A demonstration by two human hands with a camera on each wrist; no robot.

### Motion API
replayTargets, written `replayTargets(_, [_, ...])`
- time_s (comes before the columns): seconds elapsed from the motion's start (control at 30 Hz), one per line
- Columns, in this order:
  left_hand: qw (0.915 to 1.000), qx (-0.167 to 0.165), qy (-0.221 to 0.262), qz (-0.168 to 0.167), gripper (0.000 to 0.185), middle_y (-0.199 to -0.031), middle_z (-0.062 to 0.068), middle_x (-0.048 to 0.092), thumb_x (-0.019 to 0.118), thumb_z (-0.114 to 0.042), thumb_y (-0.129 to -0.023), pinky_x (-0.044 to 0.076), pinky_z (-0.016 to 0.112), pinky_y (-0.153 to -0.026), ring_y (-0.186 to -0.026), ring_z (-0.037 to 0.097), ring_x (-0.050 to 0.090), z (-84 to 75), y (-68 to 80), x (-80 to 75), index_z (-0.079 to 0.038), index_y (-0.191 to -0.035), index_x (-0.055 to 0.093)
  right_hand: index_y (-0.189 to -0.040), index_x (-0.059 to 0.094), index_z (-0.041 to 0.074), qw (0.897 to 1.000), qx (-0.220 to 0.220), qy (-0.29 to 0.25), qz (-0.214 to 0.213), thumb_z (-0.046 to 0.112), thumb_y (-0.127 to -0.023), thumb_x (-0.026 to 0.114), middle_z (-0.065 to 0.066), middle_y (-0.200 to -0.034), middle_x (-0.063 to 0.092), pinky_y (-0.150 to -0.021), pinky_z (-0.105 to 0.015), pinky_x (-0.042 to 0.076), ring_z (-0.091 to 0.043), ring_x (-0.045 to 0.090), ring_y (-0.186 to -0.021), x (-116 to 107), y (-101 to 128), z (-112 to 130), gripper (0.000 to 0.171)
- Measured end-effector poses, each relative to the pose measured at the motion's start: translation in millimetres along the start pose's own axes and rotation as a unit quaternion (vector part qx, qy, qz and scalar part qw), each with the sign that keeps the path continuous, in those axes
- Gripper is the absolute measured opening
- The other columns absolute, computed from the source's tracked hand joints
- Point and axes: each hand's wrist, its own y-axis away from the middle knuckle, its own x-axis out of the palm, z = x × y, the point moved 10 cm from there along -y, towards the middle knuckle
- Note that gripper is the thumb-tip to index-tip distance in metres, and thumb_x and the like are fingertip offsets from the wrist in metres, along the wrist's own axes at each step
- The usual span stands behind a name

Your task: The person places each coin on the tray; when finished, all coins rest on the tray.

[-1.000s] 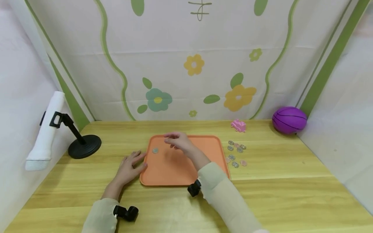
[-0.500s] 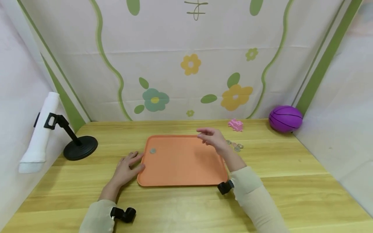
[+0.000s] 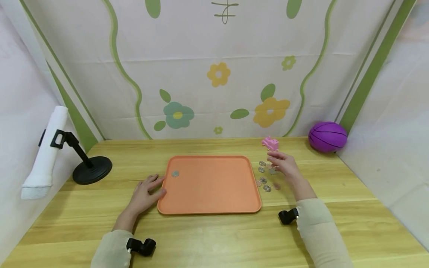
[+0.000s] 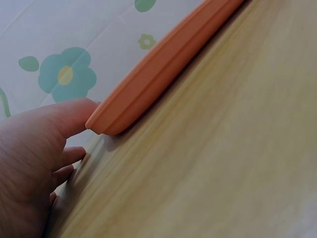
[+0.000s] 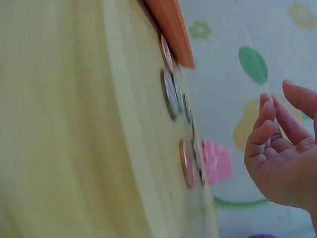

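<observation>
An orange tray (image 3: 209,208) lies on the wooden table, with one silver coin (image 3: 175,174) near its left end. My left hand (image 3: 144,195) rests at the tray's left edge, fingers relaxed; in the left wrist view its thumb (image 4: 79,115) touches the rim. To the right of the tray lie several silver and copper coins (image 3: 267,188). Above the far part of that group hovers my right hand (image 3: 286,167), its fingers loosely bent with nothing held. The right wrist view shows a gap between thumb and fingers, and the coins (image 5: 168,94) lie apart from the hand.
A small pink toy (image 3: 270,143) stands behind the coins. The purple ball (image 3: 327,137) sits at the back right corner. On the left, a white microphone-shaped object (image 3: 47,156) is clamped to a black stand (image 3: 92,170). A printed cloth (image 3: 201,44) hangs behind the table.
My right hand has moved right, from above the tray to above the coins. The left hand stays at the tray's edge. The view has shifted slightly.
</observation>
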Motion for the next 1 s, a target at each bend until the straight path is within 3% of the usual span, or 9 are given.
replayTargets(0.1, [1.0, 0.001, -0.001, 0.0, 0.05, -0.13, 0.024, 0.034, 0.06, -0.028, -0.081, 0.005, 0.055, -0.095, -0.121, 0.04, 0.02, 0.7, 0.2, 0.1, -0.004, -0.124, 0.048, -0.104, 0.063, 0.012, 1.0, 0.011, -0.014, -0.012, 0.02, -0.077, 0.066, 0.002, -0.087, 0.061, -0.064, -0.025, 0.047, -0.014, 0.054, -0.073, -21, -5, -16, 0.028])
replayTargets(0.27, [1.0, 0.002, 0.006, 0.006, 0.051, -0.13, 0.024, 0.033, 0.059, -0.028, -0.082, 0.005, 0.056, -0.095, -0.122, 0.04, 0.018, 1.3, 0.4, 1.2, -0.004, -0.124, 0.048, -0.121, 0.046, -0.004, 0.998, 0.044, 0.039, -0.018, 0.018, -0.082, 0.06, -0.004, -0.098, 0.055, -0.07, -0.029, 0.046, -0.017, 0.053, -0.08, -32, 1, -23, 0.047])
replayTargets(0.4, [0.9999, 0.003, 0.007, 0.009, 0.051, -0.131, 0.024, 0.032, 0.059, -0.028, -0.082, 0.004, 0.056, -0.095, -0.123, 0.04, 0.017, 1.0, 0.1, 1.0, -0.004, -0.125, 0.047, -0.124, 0.042, -0.004, 0.994, 0.081, 0.067, -0.024, 0.016, -0.084, 0.058, -0.008, -0.104, 0.053, -0.068, -0.025, 0.046, -0.012, 0.053, -0.078, -37, 6, -37, 0.048])
replayTargets(0.57, [0.9999, 0.003, 0.004, 0.01, 0.051, -0.131, 0.024, 0.032, 0.059, -0.028, -0.082, 0.004, 0.056, -0.095, -0.123, 0.04, 0.018, 1.1, 0.0, 0.9, -0.003, -0.125, 0.047, -0.119, 0.048, -0.006, 0.99, 0.065, 0.112, -0.047, 0.016, -0.083, 0.059, -0.015, -0.108, 0.051, -0.061, -0.019, 0.044, -0.006, 0.05, -0.073, -43, 4, -49, 0.043])
replayTargets(0.67, [0.9999, 0.003, 0.007, 0.01, 0.051, -0.131, 0.024, 0.032, 0.059, -0.028, -0.082, 0.004, 0.055, -0.096, -0.123, 0.039, 0.017, 0.3, -0.1, 0.7, -0.003, -0.125, 0.047, -0.114, 0.052, -0.006, 0.985, 0.052, 0.149, -0.062, 0.018, -0.081, 0.061, -0.018, -0.111, 0.051, -0.064, -0.018, 0.044, -0.008, 0.049, -0.079, -44, 1, -51, 0.042])
replayTargets(0.83, [0.9999, 0.003, 0.009, 0.007, 0.051, -0.13, 0.024, 0.032, 0.059, -0.027, -0.082, 0.004, 0.055, -0.096, -0.122, 0.04, 0.018, 0.9, 0.0, 0.1, -0.004, -0.125, 0.047, -0.107, 0.057, -0.005, 0.974, 0.031, 0.211, -0.071, 0.015, -0.081, 0.062, -0.02, -0.107, 0.053, -0.079, -0.029, 0.039, -0.023, 0.047, -0.095, -41, -3, -46, 0.034])
replayTargets(1.0, [0.9999, 0.004, 0.008, 0.005, 0.051, -0.13, 0.024, 0.033, 0.059, -0.028, -0.082, 0.004, 0.055, -0.096, -0.122, 0.04, 0.018, 1.1, 0.4, 0.2, -0.003, -0.125, 0.047, -0.104, 0.059, -0.005, 0.963, 0.023, 0.258, -0.069, 0.012, -0.081, 0.061, -0.017, -0.096, 0.057, -0.075, -0.032, 0.039, -0.023, 0.049, -0.086, -37, -2, -41, 0.029])
